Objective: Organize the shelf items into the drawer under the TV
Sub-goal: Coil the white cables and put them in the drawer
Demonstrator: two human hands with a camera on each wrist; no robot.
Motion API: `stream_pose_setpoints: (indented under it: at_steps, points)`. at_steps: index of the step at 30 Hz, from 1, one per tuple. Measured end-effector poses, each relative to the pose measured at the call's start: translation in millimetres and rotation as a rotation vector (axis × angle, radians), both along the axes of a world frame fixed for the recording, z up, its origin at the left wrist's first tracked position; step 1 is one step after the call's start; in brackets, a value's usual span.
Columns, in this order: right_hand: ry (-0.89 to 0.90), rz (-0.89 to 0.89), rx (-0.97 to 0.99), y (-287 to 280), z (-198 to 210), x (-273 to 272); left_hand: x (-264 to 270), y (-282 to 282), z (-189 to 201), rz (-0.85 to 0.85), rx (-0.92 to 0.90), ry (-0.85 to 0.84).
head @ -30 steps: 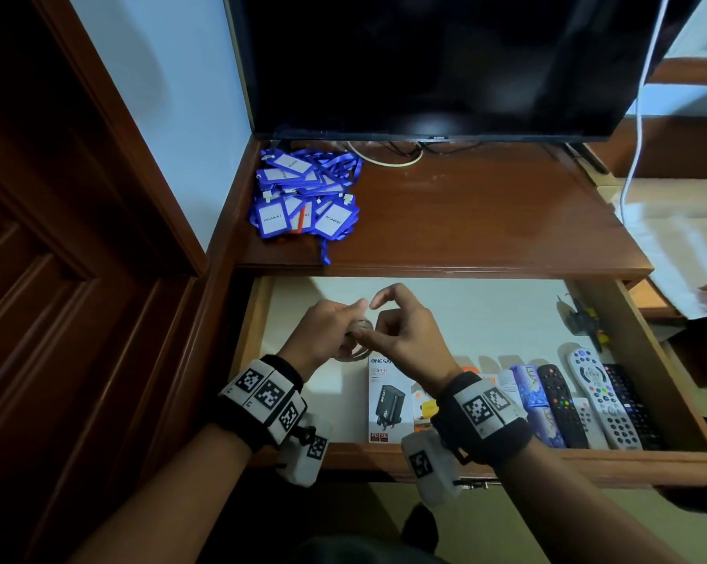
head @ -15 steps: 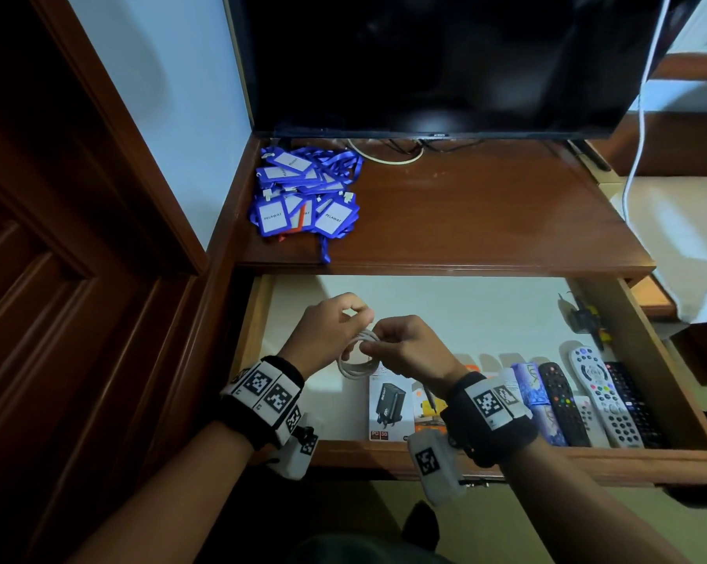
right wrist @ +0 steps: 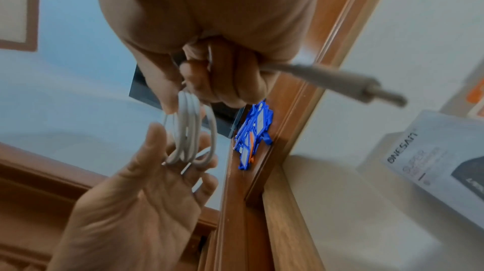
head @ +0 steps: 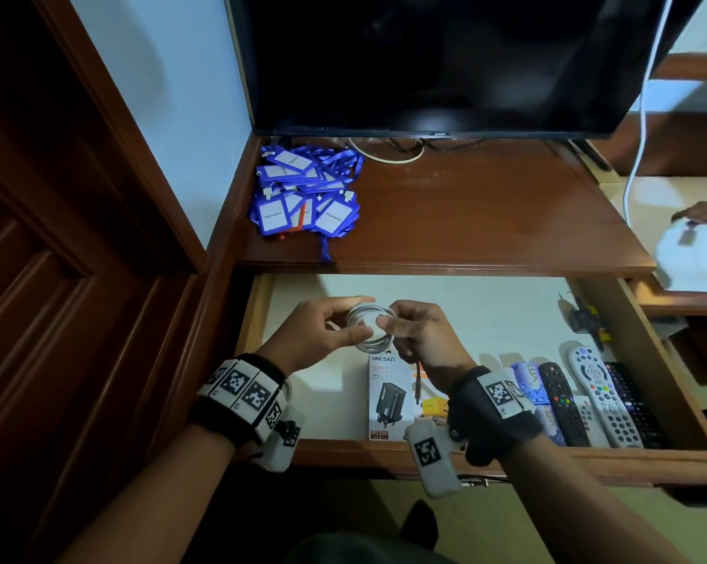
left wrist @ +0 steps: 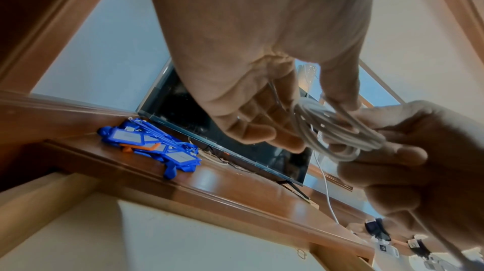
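Observation:
A coiled white cable (head: 370,321) hangs between both hands above the open drawer (head: 486,315) under the TV (head: 425,63). My left hand (head: 357,317) pinches the coil's left side between thumb and fingers. My right hand (head: 396,319) grips the right side in a fist. The cable's plug end (right wrist: 366,89) sticks out below that fist. The wrist views show the coil (left wrist: 337,130) (right wrist: 188,130) as several loops. A pile of blue lanyard badges (head: 307,193) lies on the shelf's left part.
In the drawer's front row lie a charger box (head: 386,396), an orange pack, blue packets and several remotes (head: 600,396). Small dark items (head: 585,319) sit at its right wall. Another person's hand (head: 701,211) shows at the right edge.
The hands and coil dropped slightly, then rose and shifted a little farther over the drawer. My left fingers now lie straighter along the coil's rim.

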State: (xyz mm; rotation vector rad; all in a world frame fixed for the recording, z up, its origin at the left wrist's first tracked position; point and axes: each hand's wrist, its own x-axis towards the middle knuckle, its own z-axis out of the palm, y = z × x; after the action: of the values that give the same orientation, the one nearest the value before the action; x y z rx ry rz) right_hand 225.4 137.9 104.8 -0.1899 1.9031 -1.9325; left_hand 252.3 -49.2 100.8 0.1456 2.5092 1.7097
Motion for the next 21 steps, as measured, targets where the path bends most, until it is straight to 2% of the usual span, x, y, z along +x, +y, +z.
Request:
stream_pose_setpoints:
  at_steps: [5,9,12,14,17,19,21]
  points:
    - [-0.021,-0.040,-0.055,0,-3,-1,1,9,-9,0.083,0.137,-0.056]
    - [-0.050,-0.074,-0.076,0,-1,-1,-1,18,-11,0.245,0.144,0.006]
    - [-0.046,-0.097,-0.003,-2,1,-2,-4,20,-10,0.288,0.093,0.017]
    - [0.050,-0.149,0.135,-2,1,-2,-7,18,-10,0.291,0.027,0.016]
    - [0.307,-0.217,0.365,-2,4,1,-8,12,-9,0.255,-0.116,0.020]
    - [0.448,-0.180,0.474,0,10,2,-7,11,-7,0.183,-0.243,0.032]
    - [0.511,-0.118,0.518,3,15,1,-4,12,-5,0.087,-0.371,0.060]
